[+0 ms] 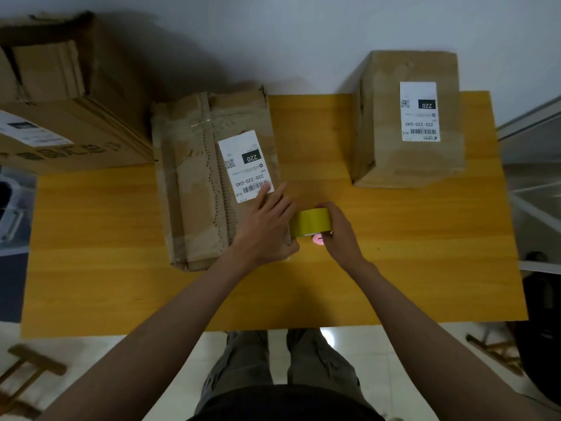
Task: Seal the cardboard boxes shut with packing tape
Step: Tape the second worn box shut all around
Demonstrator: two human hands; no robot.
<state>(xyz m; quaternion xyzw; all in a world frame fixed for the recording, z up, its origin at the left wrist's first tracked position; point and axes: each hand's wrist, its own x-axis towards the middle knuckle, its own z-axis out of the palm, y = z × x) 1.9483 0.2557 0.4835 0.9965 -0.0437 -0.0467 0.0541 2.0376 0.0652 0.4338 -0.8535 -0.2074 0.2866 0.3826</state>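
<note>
- Yellow wooden table [121, 268] against a white wall.
- My left hand [267, 226] lies flat on the torn cardboard box [194, 183]; my right hand [340, 232] grips the tape roll [311, 221] beside it.
- Next, probably: stick the tape end down and pull it across the seam.

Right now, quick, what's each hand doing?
Left hand: open, fingers flat on the box.
Right hand: holding the tape roll.

Bare table [121, 284] lies open between near box [194, 189] and far box [406, 123].
</note>
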